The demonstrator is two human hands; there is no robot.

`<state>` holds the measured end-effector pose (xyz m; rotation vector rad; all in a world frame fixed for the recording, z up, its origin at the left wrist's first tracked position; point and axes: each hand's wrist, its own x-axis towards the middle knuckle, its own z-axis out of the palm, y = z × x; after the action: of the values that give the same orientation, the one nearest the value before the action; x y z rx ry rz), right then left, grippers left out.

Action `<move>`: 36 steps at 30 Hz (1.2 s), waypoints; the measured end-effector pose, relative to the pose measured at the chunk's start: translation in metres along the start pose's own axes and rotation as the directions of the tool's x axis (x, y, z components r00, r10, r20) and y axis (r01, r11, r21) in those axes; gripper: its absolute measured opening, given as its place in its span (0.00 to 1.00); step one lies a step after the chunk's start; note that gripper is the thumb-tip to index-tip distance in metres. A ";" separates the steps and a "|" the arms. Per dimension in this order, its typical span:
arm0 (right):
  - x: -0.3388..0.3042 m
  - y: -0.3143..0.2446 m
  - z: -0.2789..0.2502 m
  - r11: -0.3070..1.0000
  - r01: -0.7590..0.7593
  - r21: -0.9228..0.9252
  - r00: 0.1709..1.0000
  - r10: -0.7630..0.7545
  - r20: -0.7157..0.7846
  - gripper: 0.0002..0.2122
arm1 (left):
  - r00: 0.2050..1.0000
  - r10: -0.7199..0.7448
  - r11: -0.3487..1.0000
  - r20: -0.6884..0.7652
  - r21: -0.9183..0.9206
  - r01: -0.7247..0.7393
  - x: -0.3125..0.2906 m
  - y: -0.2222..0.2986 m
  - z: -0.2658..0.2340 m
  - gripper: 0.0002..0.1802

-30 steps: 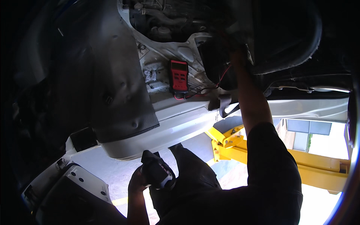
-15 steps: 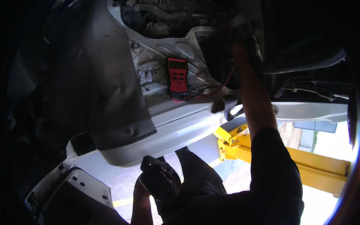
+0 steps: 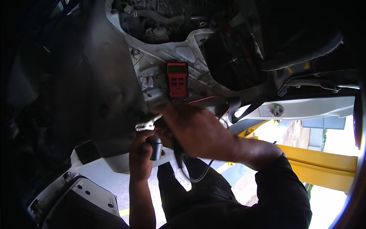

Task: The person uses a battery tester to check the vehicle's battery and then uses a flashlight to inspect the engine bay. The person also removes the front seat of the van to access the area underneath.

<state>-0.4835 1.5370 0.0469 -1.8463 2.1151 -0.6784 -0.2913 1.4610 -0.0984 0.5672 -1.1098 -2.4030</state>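
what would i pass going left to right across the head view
White panel with dark round spots, left hand, red tester, yellow beam.

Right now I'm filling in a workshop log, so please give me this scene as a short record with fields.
Left hand: gripping a dark cylindrical object, kind unclear
Right hand: blurred, at a silvery clip; grip hard to tell
Meter: red handheld meter on a pale metal panel
Cable: dark cable looping below the right hand
Background: yellow beam at lower right
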 end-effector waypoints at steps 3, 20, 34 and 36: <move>-0.007 -0.018 0.038 0.984 -0.036 -0.175 0.998 0.046 0.053 0.19 | 0.998 -0.047 0.994 -0.038 -0.097 0.043 0.003 -0.001 0.011 0.54; 0.050 -0.012 -0.010 0.935 -0.201 0.293 0.858 0.024 0.512 0.31 | 0.951 0.174 0.879 -0.254 -0.396 -0.267 0.002 -0.013 -0.020 0.21; 0.069 0.530 -0.116 0.434 -0.537 -0.723 0.842 0.328 -0.429 0.19 | 0.939 0.136 0.958 -0.317 -0.198 -0.206 -0.034 -0.016 -0.030 0.19; 0.083 0.522 -0.088 0.528 -0.585 -0.616 0.811 0.404 -0.423 0.19 | 0.940 0.133 0.957 -0.315 -0.205 -0.204 -0.041 -0.016 -0.034 0.19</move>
<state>-0.9891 1.5165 -0.1285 -1.2772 3.2077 0.1645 -0.2429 1.4717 -0.1241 0.6944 -0.7039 -2.1690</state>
